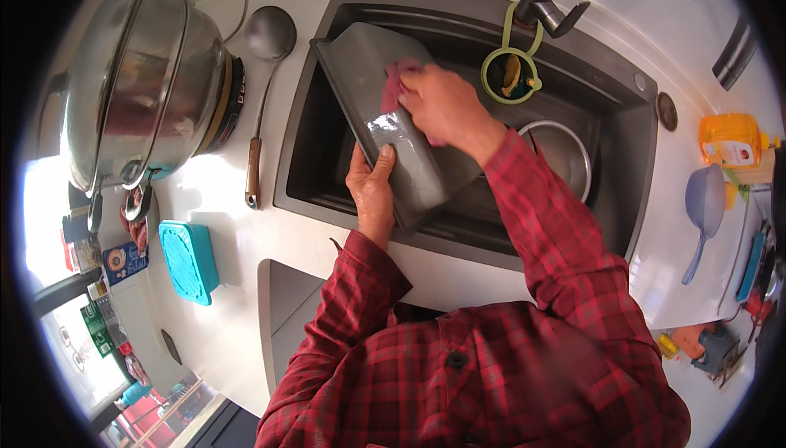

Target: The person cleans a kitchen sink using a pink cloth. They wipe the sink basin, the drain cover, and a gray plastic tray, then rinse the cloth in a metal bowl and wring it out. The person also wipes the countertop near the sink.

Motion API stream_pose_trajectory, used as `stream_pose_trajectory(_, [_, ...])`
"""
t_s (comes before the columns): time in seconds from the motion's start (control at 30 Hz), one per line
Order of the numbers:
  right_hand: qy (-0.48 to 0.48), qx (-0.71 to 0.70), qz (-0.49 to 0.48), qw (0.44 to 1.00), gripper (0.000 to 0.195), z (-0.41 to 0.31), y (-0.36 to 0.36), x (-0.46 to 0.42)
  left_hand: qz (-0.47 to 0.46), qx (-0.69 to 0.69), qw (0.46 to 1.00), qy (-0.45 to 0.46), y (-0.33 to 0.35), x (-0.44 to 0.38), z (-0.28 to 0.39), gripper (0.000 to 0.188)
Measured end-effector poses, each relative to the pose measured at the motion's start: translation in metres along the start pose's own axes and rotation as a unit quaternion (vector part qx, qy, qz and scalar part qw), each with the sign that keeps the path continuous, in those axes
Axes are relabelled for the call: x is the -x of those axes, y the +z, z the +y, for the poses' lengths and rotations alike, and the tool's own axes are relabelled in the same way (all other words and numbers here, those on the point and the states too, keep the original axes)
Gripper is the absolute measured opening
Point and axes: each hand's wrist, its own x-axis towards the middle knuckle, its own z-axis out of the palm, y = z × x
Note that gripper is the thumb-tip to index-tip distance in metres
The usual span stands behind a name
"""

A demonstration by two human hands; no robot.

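Note:
A wet grey plastic bin [424,171] is tilted over the dark sink [614,227], its outer side and base turned up. My left hand [373,187] grips its rim at the near left, thumb on the outer wall. With my right hand [445,104] I press a pink cloth [399,82] against the bin's surface. Right of the bin, a round metal pan or bowl [562,153] lies in the sink, partly hidden by my right sleeve. A green-rimmed strainer [511,101] with scraps in it hangs from the faucet [543,6].
A large steel steamer pot [147,79] and a ladle [270,33] stand left of the sink. Nearer is a turquoise lidded box [187,262]. To the right are an orange soap bottle [729,141], a blue-grey scoop [704,202] and a round stopper [667,111].

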Motion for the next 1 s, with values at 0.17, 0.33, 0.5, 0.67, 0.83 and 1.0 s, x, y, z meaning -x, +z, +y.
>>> stream_pose_trajectory(0.17, [0.090, -0.096, -0.096, 0.987, 0.025, 0.008, -0.003, -0.070, -0.002, 0.000, 1.000, -0.009, 0.003, 0.001, 0.004, 0.031])
stream_pose_trajectory(0.33, [0.026, -0.028, 0.021, 0.999, 0.022, 0.007, 0.010, -0.036, -0.008, 0.018, 1.000, -0.003, 0.001, 0.000, 0.002, 0.026])
stream_pose_trajectory(0.5, [-0.047, 0.057, 0.027, 0.997, 0.021, 0.011, 0.011, 0.066, 0.002, 0.028, 0.999, -0.014, 0.003, 0.004, 0.005, 0.027])
stream_pose_trajectory(0.67, [-0.079, -0.035, 0.072, 0.994, 0.029, 0.014, 0.009, 0.151, 0.008, 0.037, 0.999, 0.000, 0.003, -0.001, -0.001, 0.029])
stream_pose_trajectory(0.83, [-0.122, 0.079, 0.070, 0.987, 0.029, -0.012, 0.003, 0.142, 0.013, 0.072, 0.997, -0.039, 0.002, 0.000, -0.001, 0.029])
stream_pose_trajectory(1.0, [-0.199, 0.248, 0.063, 0.946, 0.020, -0.035, 0.015, 0.061, -0.008, 0.100, 0.995, 0.006, -0.001, 0.003, 0.002, 0.028])
